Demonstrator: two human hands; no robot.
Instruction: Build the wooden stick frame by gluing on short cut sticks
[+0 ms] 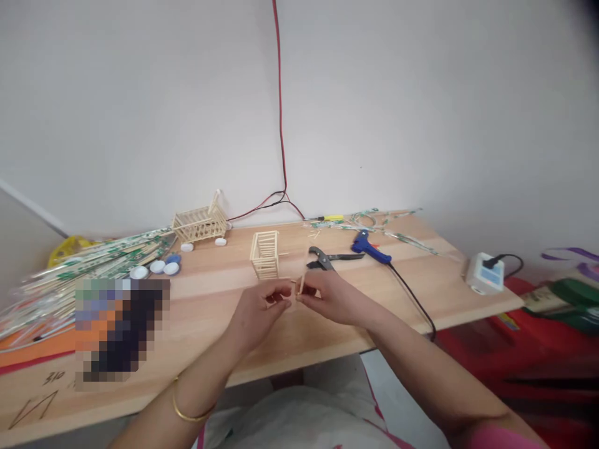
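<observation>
My right hand (327, 296) pinches a short thin wooden stick (301, 285) between thumb and fingers, held upright just above the table. My left hand (262, 312) is close on its left, fingers curled and thumb near the index finger. Whatever it grips is too small to make out. Behind my left hand stands a small open frame (265, 254) built of thin sticks. Black-handled pliers (334, 254) lie beyond my right hand, partly hidden by it. Farther right lies a blue glue gun (369, 248) with a black cord.
A stick-built cart (200, 226) with white wheels stands at the back left. Bottle caps (159, 267), bundled wrapped sticks (103, 265) and a blurred dark object (128, 333) lie left. A yellow-handled tool (333, 218) lies near the wall. A white power box (485, 273) sits at the right edge.
</observation>
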